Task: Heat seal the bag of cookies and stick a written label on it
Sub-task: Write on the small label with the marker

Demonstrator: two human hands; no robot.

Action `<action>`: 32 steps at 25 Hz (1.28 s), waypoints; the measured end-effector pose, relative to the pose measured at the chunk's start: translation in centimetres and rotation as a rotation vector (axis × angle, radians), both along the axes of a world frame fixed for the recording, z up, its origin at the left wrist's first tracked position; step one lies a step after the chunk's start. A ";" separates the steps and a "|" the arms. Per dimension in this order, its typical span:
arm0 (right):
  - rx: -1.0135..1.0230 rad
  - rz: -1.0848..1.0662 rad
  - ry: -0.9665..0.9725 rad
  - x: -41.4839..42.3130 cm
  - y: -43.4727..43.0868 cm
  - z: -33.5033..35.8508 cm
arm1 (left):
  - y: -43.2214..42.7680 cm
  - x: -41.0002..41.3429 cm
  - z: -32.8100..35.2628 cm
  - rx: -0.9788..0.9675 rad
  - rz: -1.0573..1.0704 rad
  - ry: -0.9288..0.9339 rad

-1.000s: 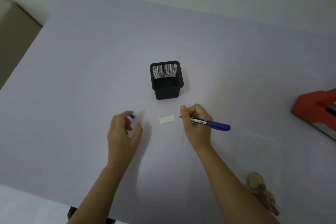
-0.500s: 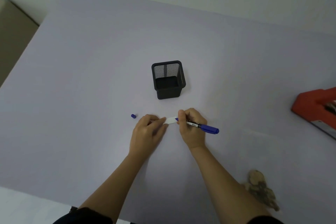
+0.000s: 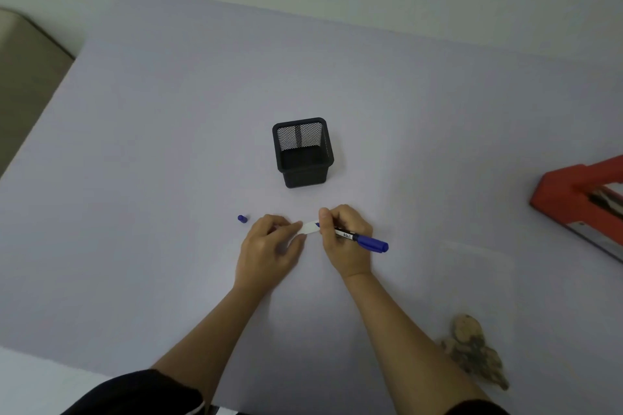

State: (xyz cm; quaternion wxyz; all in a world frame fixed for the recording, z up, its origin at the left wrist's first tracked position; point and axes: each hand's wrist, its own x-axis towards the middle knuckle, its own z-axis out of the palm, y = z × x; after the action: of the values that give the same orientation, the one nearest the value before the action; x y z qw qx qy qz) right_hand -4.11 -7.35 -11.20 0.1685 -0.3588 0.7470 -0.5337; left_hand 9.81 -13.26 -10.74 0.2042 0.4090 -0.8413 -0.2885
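Observation:
A small white label (image 3: 309, 228) lies on the lilac table (image 3: 168, 178) in front of a black mesh pen holder. My left hand (image 3: 269, 246) presses its fingertips on the label's left end. My right hand (image 3: 345, 239) grips a blue marker (image 3: 364, 240) with the tip on the label's right end. The marker's blue cap (image 3: 242, 219) lies alone to the left of my left hand. The clear bag with brown cookies (image 3: 473, 347) lies flat at the near right, close to my right forearm.
The black mesh pen holder (image 3: 303, 153) stands just behind my hands. A red heat sealer (image 3: 580, 202) sits at the right edge. A beige piece of furniture (image 3: 23, 77) stands beyond the table's left side.
My left hand moved right from the cap's spot, leaving the cap on the table, and came down on the label. My right hand brought the marker tip onto the label.

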 end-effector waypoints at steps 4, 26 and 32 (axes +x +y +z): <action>-0.008 0.038 -0.036 0.0 0.0 -0.2 | -0.1 0.1 0.7 0.004 0.015 0.008; -0.046 0.086 -0.015 0.3 -0.4 -0.1 | -1.1 -1.0 1.5 0.136 -0.036 -0.116; -0.067 0.073 0.000 0.3 -0.5 -0.1 | -1.3 -0.9 1.6 -0.002 -0.167 -0.164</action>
State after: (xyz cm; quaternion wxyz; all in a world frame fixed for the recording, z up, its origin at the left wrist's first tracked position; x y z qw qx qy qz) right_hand -3.84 -7.82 -11.26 0.1757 -0.3915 0.7151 -0.5518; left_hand 8.93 -14.55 -9.19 0.1105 0.3594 -0.8867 -0.2691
